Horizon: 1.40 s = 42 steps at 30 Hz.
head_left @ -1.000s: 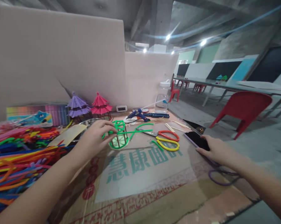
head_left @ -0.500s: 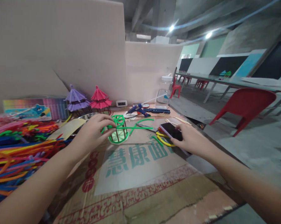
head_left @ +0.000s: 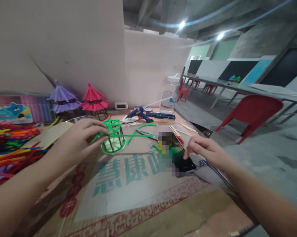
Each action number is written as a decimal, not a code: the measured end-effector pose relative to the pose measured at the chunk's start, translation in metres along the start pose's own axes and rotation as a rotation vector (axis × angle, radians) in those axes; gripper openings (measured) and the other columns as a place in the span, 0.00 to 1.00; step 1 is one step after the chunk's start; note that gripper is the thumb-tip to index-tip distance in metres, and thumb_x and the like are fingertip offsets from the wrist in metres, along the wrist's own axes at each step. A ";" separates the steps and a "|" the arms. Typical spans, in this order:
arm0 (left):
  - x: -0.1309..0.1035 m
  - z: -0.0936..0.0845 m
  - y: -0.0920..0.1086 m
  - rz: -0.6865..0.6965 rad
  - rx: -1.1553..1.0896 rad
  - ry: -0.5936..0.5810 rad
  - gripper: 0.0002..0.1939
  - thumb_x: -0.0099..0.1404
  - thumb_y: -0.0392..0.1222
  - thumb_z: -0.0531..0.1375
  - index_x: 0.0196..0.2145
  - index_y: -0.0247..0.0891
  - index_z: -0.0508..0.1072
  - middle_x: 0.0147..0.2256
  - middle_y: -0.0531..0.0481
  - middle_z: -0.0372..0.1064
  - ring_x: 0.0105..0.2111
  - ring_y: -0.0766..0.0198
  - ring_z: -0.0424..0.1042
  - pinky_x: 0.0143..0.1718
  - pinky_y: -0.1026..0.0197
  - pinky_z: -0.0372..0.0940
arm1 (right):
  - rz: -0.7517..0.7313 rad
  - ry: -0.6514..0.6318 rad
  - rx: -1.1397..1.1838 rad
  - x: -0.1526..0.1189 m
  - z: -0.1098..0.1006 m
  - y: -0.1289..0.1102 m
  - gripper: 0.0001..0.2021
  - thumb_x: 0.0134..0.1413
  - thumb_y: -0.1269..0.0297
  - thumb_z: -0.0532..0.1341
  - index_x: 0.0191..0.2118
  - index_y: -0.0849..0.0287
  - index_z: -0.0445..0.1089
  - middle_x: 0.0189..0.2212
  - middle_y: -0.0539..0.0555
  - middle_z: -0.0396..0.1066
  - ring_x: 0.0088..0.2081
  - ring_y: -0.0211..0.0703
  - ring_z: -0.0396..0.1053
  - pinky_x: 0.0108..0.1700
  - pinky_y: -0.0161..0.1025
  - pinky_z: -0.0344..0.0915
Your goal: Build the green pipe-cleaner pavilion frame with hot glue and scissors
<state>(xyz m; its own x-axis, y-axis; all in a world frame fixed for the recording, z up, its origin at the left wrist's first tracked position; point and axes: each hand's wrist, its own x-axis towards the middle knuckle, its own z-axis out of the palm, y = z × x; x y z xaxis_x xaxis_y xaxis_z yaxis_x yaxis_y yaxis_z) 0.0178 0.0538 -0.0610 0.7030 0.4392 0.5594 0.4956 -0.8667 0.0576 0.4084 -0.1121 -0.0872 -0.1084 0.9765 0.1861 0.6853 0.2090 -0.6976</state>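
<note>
My left hand [head_left: 83,138] pinches one end of a green pipe cleaner [head_left: 136,135] that stretches out to the right. Beside those fingertips stands a small round frame [head_left: 113,141] with brown posts, its green rims at top and base. My right hand [head_left: 204,149] has its fingers curled, and one digit touches the screen of a phone [head_left: 181,158]. The phone lies on the cardboard with its screen lit, and part of it is blurred out by blocks. Scissors [head_left: 148,134] and another green pipe cleaner [head_left: 141,128] lie between the hands.
Purple [head_left: 64,98] and red [head_left: 95,98] little pavilions stand at the back left, near heaped pipe cleaners [head_left: 12,161]. Behind the frame are a blue glue gun [head_left: 141,114], pliers [head_left: 160,116] and a clear bottle [head_left: 168,95]. Sticks [head_left: 183,130] lie at the right, and a cable [head_left: 220,174] runs by the table edge.
The view has swung slightly right. My right hand has let go of the phone's edge and now touches the screen, which has lit up. My left hand keeps its pinch.
</note>
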 end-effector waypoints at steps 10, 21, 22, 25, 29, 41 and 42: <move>0.005 -0.002 0.002 0.021 0.020 0.017 0.11 0.67 0.52 0.57 0.34 0.46 0.77 0.41 0.49 0.74 0.41 0.56 0.71 0.45 0.51 0.66 | 0.063 0.246 -0.205 -0.004 0.003 0.008 0.21 0.64 0.49 0.54 0.56 0.54 0.65 0.53 0.60 0.71 0.49 0.51 0.72 0.46 0.46 0.69; 0.004 -0.003 0.004 0.041 0.047 0.023 0.14 0.68 0.54 0.55 0.35 0.45 0.77 0.42 0.47 0.73 0.42 0.56 0.70 0.46 0.50 0.66 | 0.175 0.142 -0.583 -0.043 0.054 -0.037 0.51 0.48 0.42 0.66 0.71 0.48 0.40 0.69 0.63 0.49 0.52 0.66 0.72 0.46 0.56 0.72; 0.004 -0.003 0.004 0.049 0.050 0.023 0.14 0.68 0.53 0.56 0.35 0.44 0.77 0.42 0.47 0.73 0.42 0.56 0.70 0.46 0.49 0.66 | 0.182 0.151 -0.599 -0.042 0.060 -0.037 0.52 0.48 0.42 0.66 0.72 0.49 0.37 0.70 0.64 0.47 0.53 0.67 0.71 0.47 0.57 0.72; 0.004 -0.002 0.003 0.060 0.050 0.018 0.14 0.68 0.52 0.56 0.35 0.44 0.77 0.42 0.46 0.73 0.43 0.55 0.70 0.47 0.49 0.66 | 0.177 0.185 -0.646 -0.040 0.070 -0.032 0.50 0.52 0.45 0.63 0.72 0.54 0.35 0.70 0.66 0.46 0.62 0.68 0.62 0.55 0.60 0.67; 0.001 0.000 0.000 0.032 0.017 -0.003 0.13 0.69 0.51 0.56 0.37 0.42 0.77 0.43 0.46 0.72 0.43 0.56 0.70 0.48 0.49 0.65 | 0.213 0.163 -0.650 -0.042 0.063 -0.026 0.44 0.55 0.54 0.60 0.71 0.63 0.39 0.68 0.69 0.49 0.66 0.63 0.54 0.62 0.58 0.60; -0.001 0.000 0.001 0.013 0.019 -0.010 0.16 0.70 0.51 0.54 0.37 0.39 0.77 0.44 0.43 0.71 0.45 0.55 0.69 0.49 0.49 0.65 | 0.083 0.145 -0.638 -0.018 0.035 -0.031 0.40 0.47 0.60 0.64 0.67 0.62 0.55 0.59 0.67 0.66 0.57 0.63 0.67 0.56 0.55 0.65; -0.001 0.000 0.000 0.017 0.014 -0.007 0.16 0.70 0.51 0.54 0.38 0.39 0.77 0.44 0.43 0.71 0.45 0.54 0.70 0.49 0.49 0.65 | 0.063 0.164 -0.638 -0.017 0.034 -0.029 0.40 0.47 0.60 0.64 0.67 0.61 0.55 0.59 0.66 0.66 0.57 0.62 0.67 0.56 0.54 0.65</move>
<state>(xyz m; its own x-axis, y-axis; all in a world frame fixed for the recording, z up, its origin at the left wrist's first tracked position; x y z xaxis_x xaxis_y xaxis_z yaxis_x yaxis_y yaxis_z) 0.0174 0.0537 -0.0617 0.7153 0.4259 0.5541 0.4902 -0.8709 0.0365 0.3663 -0.1332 -0.0940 0.0224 0.9547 0.2968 0.9845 0.0307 -0.1728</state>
